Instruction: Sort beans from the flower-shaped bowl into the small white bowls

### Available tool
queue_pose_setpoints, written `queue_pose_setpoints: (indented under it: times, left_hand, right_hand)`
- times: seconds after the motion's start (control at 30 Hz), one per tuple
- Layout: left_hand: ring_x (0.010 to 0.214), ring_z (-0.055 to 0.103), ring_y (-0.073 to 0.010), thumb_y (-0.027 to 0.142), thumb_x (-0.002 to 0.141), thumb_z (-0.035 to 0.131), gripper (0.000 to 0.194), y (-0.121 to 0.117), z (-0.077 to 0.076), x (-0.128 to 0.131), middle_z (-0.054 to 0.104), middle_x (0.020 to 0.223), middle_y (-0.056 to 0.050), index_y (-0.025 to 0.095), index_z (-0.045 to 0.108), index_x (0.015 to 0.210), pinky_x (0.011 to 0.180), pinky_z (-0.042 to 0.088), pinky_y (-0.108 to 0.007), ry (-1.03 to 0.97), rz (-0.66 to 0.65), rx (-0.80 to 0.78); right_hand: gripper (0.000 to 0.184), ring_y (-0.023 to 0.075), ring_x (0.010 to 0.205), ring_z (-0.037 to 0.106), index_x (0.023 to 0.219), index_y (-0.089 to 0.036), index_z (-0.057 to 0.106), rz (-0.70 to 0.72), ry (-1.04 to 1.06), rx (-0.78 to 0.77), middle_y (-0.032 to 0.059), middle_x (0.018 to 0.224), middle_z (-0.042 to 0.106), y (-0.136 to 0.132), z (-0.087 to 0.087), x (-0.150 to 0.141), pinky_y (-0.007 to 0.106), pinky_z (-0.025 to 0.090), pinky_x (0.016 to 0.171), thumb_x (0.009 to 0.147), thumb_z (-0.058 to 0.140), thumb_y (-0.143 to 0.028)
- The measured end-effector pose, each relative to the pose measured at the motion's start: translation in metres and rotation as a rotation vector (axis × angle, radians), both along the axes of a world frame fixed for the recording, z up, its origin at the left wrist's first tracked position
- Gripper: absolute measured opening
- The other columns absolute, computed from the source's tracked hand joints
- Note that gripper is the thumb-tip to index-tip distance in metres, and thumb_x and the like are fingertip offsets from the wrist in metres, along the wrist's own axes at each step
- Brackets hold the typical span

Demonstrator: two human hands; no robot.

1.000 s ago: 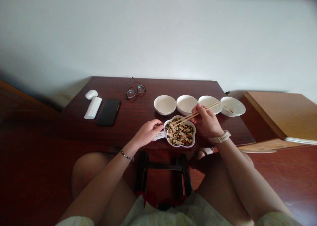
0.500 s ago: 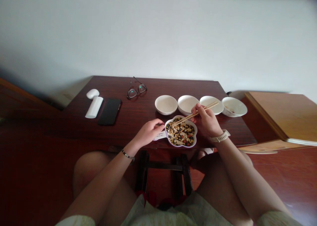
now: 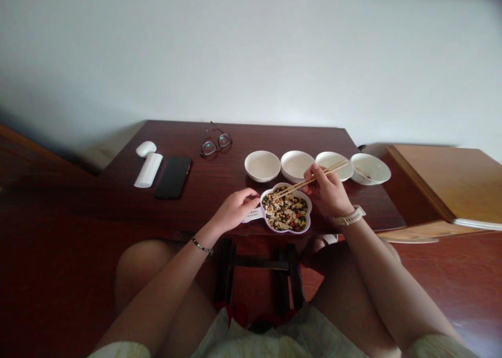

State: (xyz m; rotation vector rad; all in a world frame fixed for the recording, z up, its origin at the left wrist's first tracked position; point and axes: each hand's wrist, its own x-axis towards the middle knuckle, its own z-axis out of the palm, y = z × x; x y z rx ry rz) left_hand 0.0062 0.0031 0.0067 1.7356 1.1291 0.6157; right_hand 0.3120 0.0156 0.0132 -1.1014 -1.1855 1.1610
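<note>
Chopsticks [image 3: 309,180] pinched in the right hand [image 3: 328,191] reach into mixed beans [image 3: 285,210] in a scalloped white dish [image 3: 286,231] on the dark worktop [image 3: 212,190]; the half-curled left hand [image 3: 235,210] rests against the dish's edge.

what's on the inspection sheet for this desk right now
surface: dark wooden table
job's things: flower-shaped dish of mixed beans; chopsticks, tips over the beans; four white bowls in a row behind the dish
clutter: phone, glasses, white tube, white oval object
hands: left hand at the dish's tab; right hand holds the chopsticks
cables: nothing seen
surroundings: white wall, wooden floor, tan board to the right
</note>
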Motion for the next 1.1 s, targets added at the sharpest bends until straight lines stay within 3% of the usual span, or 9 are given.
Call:
queue_pose_setpoints:
  times: [0.4, 0.67, 0.87, 0.97, 1.1]
  left_hand:
    - [0.079, 0.072, -0.0205, 0.05, 0.104, 0.063, 0.034, 0.001, -0.002, 0.001, 0.081, 0.094, -0.005, 0.019, 0.076, 0.111, 0.066, 0.047, -0.028, -0.003, 0.005, -0.006]
    - [0.076, 0.071, -0.0208, 0.05, 0.103, 0.063, 0.034, -0.001, 0.002, 0.002, 0.08, 0.091, -0.005, 0.019, 0.075, 0.11, 0.062, 0.046, -0.027, 0.0, 0.008, -0.021]
    - [0.082, 0.073, -0.0219, 0.048, 0.104, 0.062, 0.032, 0.0, 0.001, 0.002, 0.081, 0.098, -0.006, 0.019, 0.075, 0.111, 0.07, 0.05, -0.029, 0.004, 0.016, -0.007]
    - [0.084, 0.073, -0.0226, 0.049, 0.104, 0.062, 0.033, 0.001, 0.0, 0.002, 0.082, 0.1, -0.007, 0.02, 0.076, 0.111, 0.071, 0.051, -0.03, 0.005, 0.013, 0.003]
    - [0.084, 0.073, -0.0227, 0.049, 0.103, 0.063, 0.033, 0.002, 0.0, 0.002, 0.081, 0.098, -0.007, 0.02, 0.076, 0.111, 0.071, 0.051, -0.03, 0.003, 0.013, 0.003]
  right_hand:
    - [0.05, 0.0143, 0.056, 0.058, 0.079, -0.024, 0.065, -0.057, 0.047, -0.006, 0.0012, 0.063, 0.064, -0.005, 0.006, 0.001, 0.025, 0.047, 0.051, 0.1, 0.069, -0.069]
    - [0.049, 0.009, 0.057, 0.058, 0.075, -0.021, 0.063, -0.205, 0.202, 0.107, -0.0014, 0.074, 0.059, -0.003, 0.013, 0.028, 0.021, 0.048, 0.05, 0.093, 0.082, -0.063]
    - [0.044, 0.01, 0.061, 0.059, 0.073, -0.019, 0.063, -0.473, 0.31, 0.177, 0.0002, 0.075, 0.062, 0.003, 0.008, 0.074, 0.021, 0.047, 0.049, 0.094, 0.085, -0.051]
    - [0.037, 0.01, 0.061, 0.059, 0.074, -0.018, 0.063, -0.633, 0.33, 0.235, 0.0012, 0.076, 0.061, 0.006, 0.008, 0.106, 0.022, 0.046, 0.049, 0.107, 0.068, -0.033]
    - [0.046, 0.0085, 0.057, 0.054, 0.069, -0.02, 0.055, -0.873, 0.354, 0.308, -0.0009, 0.071, 0.056, 0.004, 0.011, 0.152, 0.022, 0.043, 0.049, 0.114, 0.051, -0.028]
